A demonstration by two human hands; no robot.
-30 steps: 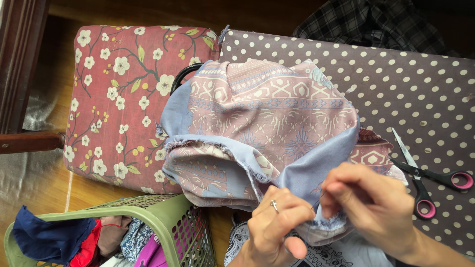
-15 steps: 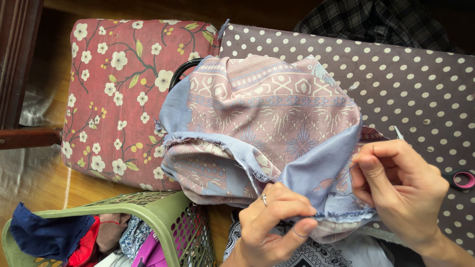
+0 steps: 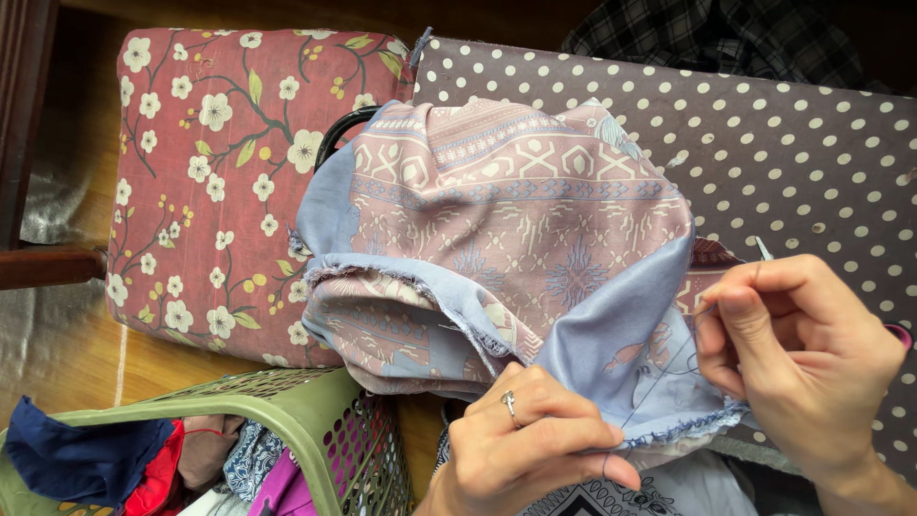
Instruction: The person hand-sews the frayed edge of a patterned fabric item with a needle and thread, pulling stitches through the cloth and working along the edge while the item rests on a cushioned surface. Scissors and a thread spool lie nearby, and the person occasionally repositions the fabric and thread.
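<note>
green plastic basket (image 3: 287, 406) at the lower left holds crumpled clothes, below a red floral cushion (image 3: 220, 182). pink and blue patterned fabric (image 3: 516, 239) is bunched in the middle, spilling from that cushion onto the polka-dot cushion (image 3: 812, 153). left hand (image 3: 530, 449) – ring on one finger – pinches the frayed blue hem. dark thread (image 3: 659, 377) runs from there up to the right hand (image 3: 807, 354), fingers pinched closed – no needle can be made out.

Your clearest room is the bare polka-dot cushion (image 3: 812, 143) up and to the right, and the floral cushion (image 3: 201, 182) on the left. The bunched patterned fabric (image 3: 516, 229) blocks the middle, and the green basket (image 3: 287, 420) of clothes crowds the lower left.
</note>
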